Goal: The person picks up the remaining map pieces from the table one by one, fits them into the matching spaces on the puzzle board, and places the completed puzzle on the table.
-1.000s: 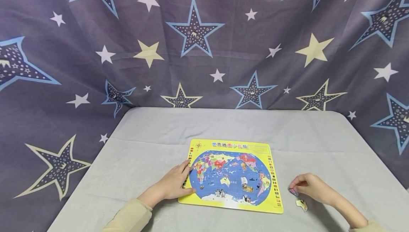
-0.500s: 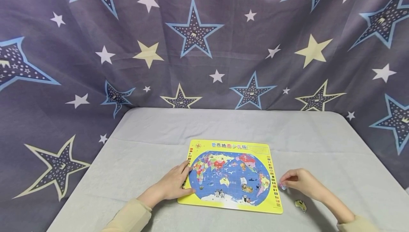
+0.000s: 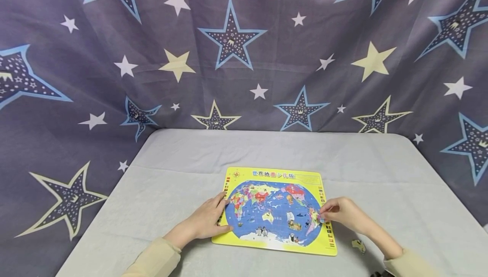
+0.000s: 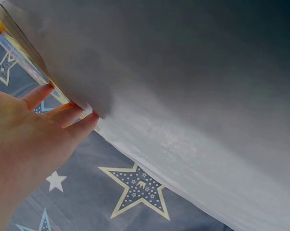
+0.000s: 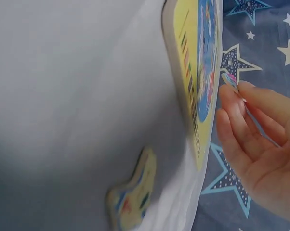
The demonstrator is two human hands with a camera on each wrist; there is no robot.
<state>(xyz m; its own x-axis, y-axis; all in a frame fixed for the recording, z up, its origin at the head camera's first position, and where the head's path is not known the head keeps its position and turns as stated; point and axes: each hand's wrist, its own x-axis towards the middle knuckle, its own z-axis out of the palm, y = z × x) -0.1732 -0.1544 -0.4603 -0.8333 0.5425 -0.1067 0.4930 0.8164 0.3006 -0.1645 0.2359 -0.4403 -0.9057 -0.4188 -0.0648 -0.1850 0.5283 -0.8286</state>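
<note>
A yellow-bordered world map puzzle board (image 3: 225, 239) lies on the table, its blue map filled with coloured lands and animals. My left hand (image 3: 203, 220) rests along the board's left edge, fingers fairly straight and thumb over the lower left border. Between thumb and fingertips, my right hand (image 3: 345, 214) pinches a small puzzle piece (image 5: 230, 81) with pink and blue on it. In the head view that hand is at the map's right side, beside the South America area, and its fingers partly cover the piece. A pale yellow puzzle piece (image 3: 358, 245) lies loose right of the board.
Grey cloth covers the table (image 3: 171, 150). Behind it and at both sides hangs a dark curtain (image 3: 244, 82) with printed stars. A small dark object (image 3: 381, 274) shows at the bottom edge, beside the right sleeve (image 3: 406, 264).
My right hand has carried the pinched puzzle piece leftward, from beside the loose piece to the map's right side. My left hand, the board and the loose piece have stayed put.
</note>
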